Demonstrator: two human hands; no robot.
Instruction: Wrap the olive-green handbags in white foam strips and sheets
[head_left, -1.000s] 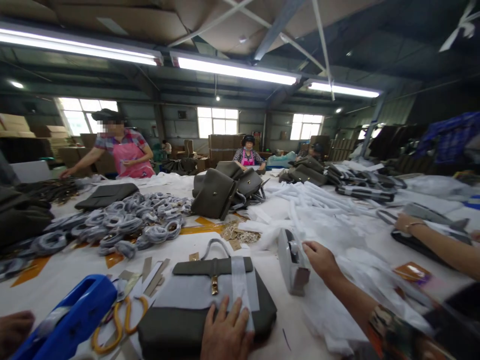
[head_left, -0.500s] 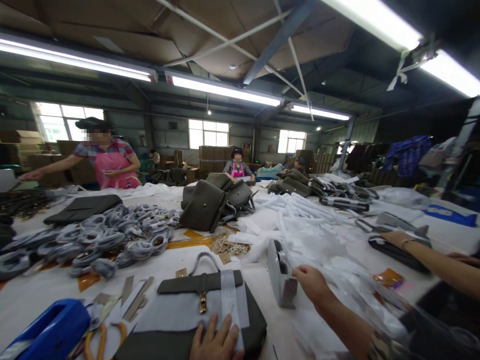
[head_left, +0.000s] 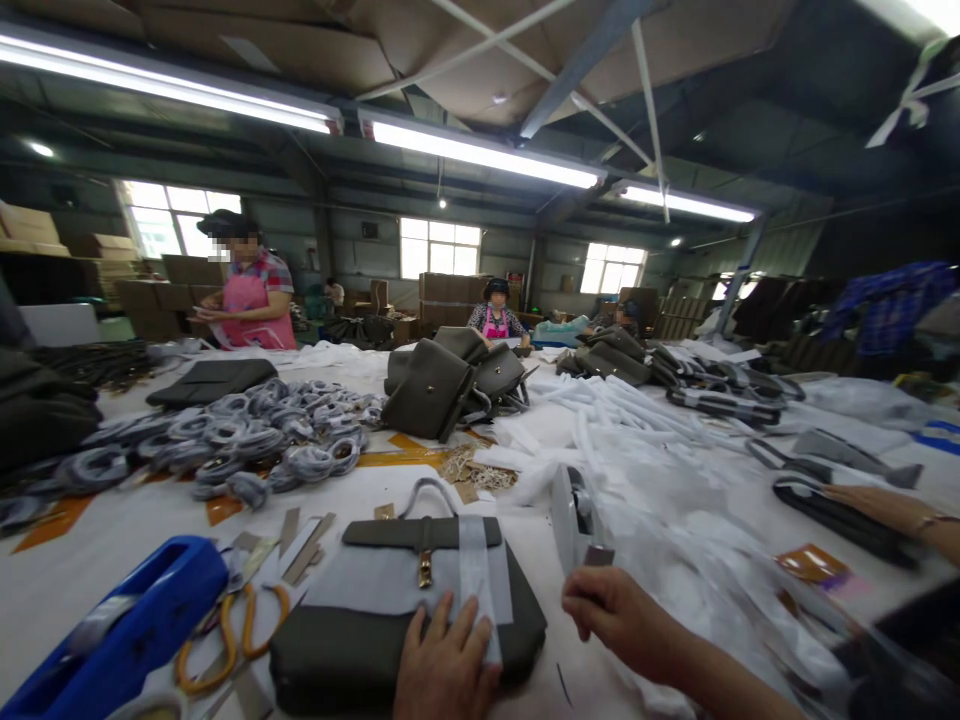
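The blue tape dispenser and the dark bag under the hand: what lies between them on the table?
In the head view, yellow-handled scissors lie between the blue tape dispenser and the dark bag, with loose strips near them.

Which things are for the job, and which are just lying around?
Seemingly for the job:
dark bag, under the left hand
grey tape dispenser, near the right hand

Probably just lying about:
yellow-handled scissors
blue dispenser
grey coils
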